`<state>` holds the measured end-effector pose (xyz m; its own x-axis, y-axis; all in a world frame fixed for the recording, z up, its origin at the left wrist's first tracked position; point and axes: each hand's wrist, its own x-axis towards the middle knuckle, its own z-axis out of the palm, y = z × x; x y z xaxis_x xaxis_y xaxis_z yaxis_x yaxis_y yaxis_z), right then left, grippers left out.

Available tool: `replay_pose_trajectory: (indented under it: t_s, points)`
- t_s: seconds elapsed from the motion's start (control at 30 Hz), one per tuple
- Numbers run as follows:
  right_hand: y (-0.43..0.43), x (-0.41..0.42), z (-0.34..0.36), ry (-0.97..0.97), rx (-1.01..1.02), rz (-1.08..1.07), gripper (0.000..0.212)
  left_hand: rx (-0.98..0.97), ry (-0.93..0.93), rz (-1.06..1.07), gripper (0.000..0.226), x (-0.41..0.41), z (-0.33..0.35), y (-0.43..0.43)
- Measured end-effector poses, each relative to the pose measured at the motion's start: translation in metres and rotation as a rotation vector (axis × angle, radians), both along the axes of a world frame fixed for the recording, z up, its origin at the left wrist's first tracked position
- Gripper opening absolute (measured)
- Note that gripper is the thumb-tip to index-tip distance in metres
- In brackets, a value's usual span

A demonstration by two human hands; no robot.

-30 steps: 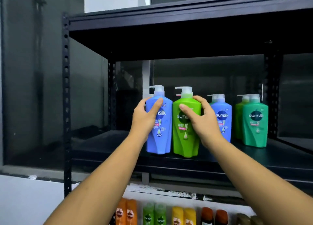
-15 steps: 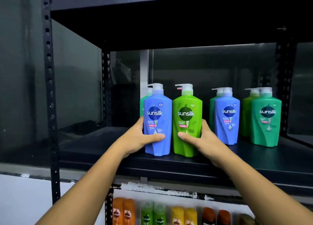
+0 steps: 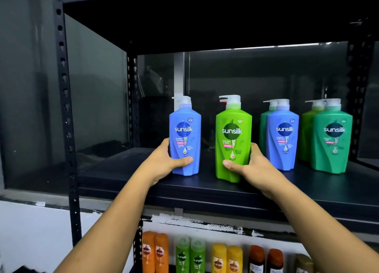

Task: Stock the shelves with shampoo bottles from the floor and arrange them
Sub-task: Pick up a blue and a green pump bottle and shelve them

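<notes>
The left hand (image 3: 164, 163) grips the blue bottle (image 3: 185, 133) low on its side, thumb curled across the front. The right hand (image 3: 253, 167) grips the lime bottle (image 3: 233, 133) the same way. Both stand upright and apart on the black shelf (image 3: 205, 192). To their right stand a second blue bottle (image 3: 284, 141) and a teal bottle (image 3: 333, 143), each fronting another bottle. All are opaque, so their contents are hidden.

The black shelf (image 3: 205, 194) carries a blue bottle (image 3: 184, 133), a lime-green bottle (image 3: 232, 116), a second blue bottle (image 3: 284, 145) and, toward its right edge, a teal-green bottle (image 3: 333, 149).
</notes>
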<state>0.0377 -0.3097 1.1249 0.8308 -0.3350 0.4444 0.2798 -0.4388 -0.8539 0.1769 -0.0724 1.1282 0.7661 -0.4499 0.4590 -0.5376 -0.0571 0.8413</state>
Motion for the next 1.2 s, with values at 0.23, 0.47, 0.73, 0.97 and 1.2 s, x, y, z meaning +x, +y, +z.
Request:
replay_pose_trajectory:
  t_s: [0.23,0.47,0.73,0.97,1.2]
  points:
    - [0.0026,-0.005,-0.0001,0.011,-0.054,-0.117,0.07,0.005,0.032,0.078,0.073,0.0015,-0.0002,0.0005]
    - [-0.0014,-0.0038,-0.0004,0.059,-0.023,-0.115,0.071,0.0,0.036,0.108,0.078,0.0,0.0005,-0.0014]
    - [-0.0016,-0.0037,-0.0009,0.056,-0.04,-0.137,0.069,-0.027,0.061,0.123,0.075,-0.0022,0.0014,-0.0003]
    - [-0.0012,-0.0039,-0.0008,0.05,-0.04,-0.146,0.067,-0.026,0.063,0.136,0.076,-0.0035,0.0018,0.0]
    - [-0.001,-0.0048,-0.0003,0.06,-0.033,-0.155,0.07,-0.012,0.05,0.155,0.077,-0.0053,0.002,0.0005]
